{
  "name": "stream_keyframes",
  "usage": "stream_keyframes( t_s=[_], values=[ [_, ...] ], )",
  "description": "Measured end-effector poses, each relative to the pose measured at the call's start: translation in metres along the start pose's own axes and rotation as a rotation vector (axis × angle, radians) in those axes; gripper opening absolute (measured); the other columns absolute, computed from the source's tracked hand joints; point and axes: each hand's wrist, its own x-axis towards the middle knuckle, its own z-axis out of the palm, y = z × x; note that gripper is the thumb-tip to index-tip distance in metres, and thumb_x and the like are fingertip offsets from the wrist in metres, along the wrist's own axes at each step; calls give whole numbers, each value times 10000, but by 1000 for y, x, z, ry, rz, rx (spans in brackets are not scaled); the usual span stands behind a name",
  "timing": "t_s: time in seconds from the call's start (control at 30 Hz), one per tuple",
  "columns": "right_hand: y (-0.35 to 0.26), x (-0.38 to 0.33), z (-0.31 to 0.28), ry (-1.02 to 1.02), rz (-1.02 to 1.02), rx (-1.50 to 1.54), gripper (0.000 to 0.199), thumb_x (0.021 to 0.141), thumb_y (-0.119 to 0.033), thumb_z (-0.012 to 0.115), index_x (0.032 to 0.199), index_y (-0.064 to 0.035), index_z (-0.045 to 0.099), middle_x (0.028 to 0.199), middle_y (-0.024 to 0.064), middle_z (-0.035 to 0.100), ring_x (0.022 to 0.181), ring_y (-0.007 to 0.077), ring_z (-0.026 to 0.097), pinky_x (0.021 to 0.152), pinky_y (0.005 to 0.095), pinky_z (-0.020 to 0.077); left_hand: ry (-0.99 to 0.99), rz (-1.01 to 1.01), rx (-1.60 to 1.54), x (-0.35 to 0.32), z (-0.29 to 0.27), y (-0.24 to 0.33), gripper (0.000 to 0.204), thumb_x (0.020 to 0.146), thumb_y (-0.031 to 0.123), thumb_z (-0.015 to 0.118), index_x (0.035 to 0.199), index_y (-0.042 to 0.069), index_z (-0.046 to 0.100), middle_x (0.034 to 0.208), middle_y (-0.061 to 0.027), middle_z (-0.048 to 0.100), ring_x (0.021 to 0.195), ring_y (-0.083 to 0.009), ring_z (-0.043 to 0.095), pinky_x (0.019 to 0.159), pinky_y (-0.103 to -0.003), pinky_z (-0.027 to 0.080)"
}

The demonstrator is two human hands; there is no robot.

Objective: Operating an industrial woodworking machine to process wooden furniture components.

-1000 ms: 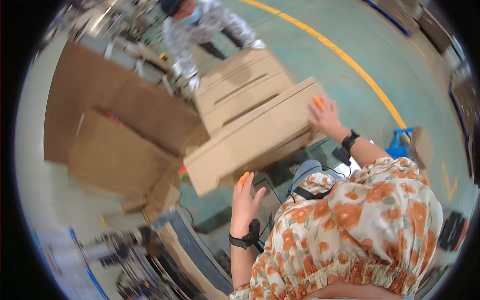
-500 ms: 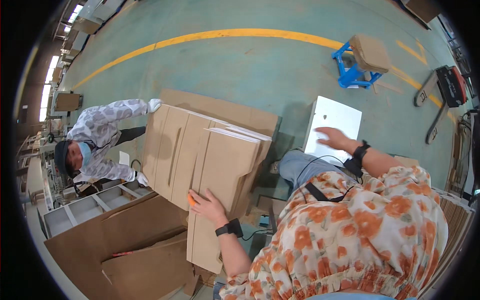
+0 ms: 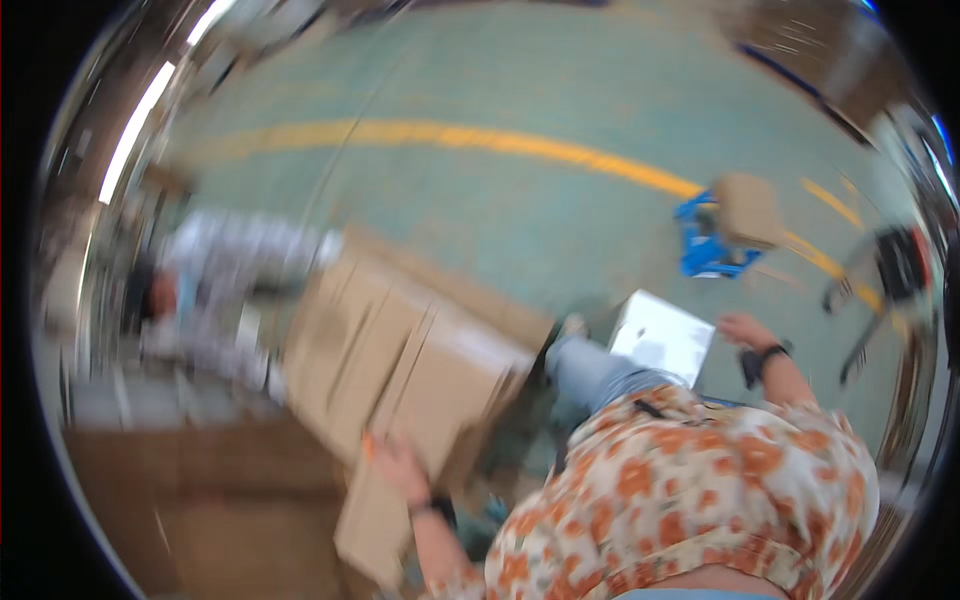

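Note:
The picture is motion-blurred. My left hand [image 3: 395, 465] rests flat on the near edge of a stack of large flattened cardboard boxes [image 3: 400, 350] lying on the green floor. My right hand [image 3: 742, 331] is held out to the right, fingers apart, holding nothing, just beside a white flat box [image 3: 662, 340]. Both wrists wear dark bands. On the far side of the cardboard stack, another person in a light patterned jacket [image 3: 225, 275] bends over it. My flowered orange and white shirt fills the lower right.
More brown cardboard sheets [image 3: 200, 490] lie at the lower left. A blue stool with a small cardboard box on it [image 3: 725, 230] stands on the floor at the right, near a yellow floor line [image 3: 500, 140]. A dark trolley [image 3: 895, 265] is at the far right.
The view has swung and blurred. My left hand stays on the cardboard stack's near edge; my right hand has dropped slightly beside the white box. The other person stays behind the stack.

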Motion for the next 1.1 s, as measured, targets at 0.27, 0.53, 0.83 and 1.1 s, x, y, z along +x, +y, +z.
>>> stream_keyframes(
  t_s=[0.27,0.53,0.83,1.1],
  values=[
    [-418,104,-10,-233,-794,270,521,892,-394,561,1305,-83,501,1131,70,623,965,166,593,842,329,479,545,1016,453,159,72,41,342,898,207,577,1152,-21,554,1119,-234,566,1026,-333,567,881,-428,467],
    [-554,78,-8,-911,-952,324,504,917,-370,540,1331,-97,451,1133,22,623,982,139,591,805,285,469,408,1149,34,347,144,192,411,895,232,568,1204,-29,504,1199,-240,498,1095,-348,506,930,-437,415],
    [-534,202,-41,-566,-573,187,460,873,-365,550,1243,-92,526,965,15,652,784,117,600,622,288,467,66,1241,-419,478,215,300,491,891,261,558,1263,-39,447,1288,-248,421,1171,-365,438,986,-448,357],
    [-754,240,82,-780,-879,153,475,868,-347,591,1244,-61,534,1007,39,658,855,118,612,747,293,502,227,745,-500,530,119,117,564,887,286,548,1315,-48,397,1368,-254,353,1240,-380,378,1035,-457,305]
  ],
)
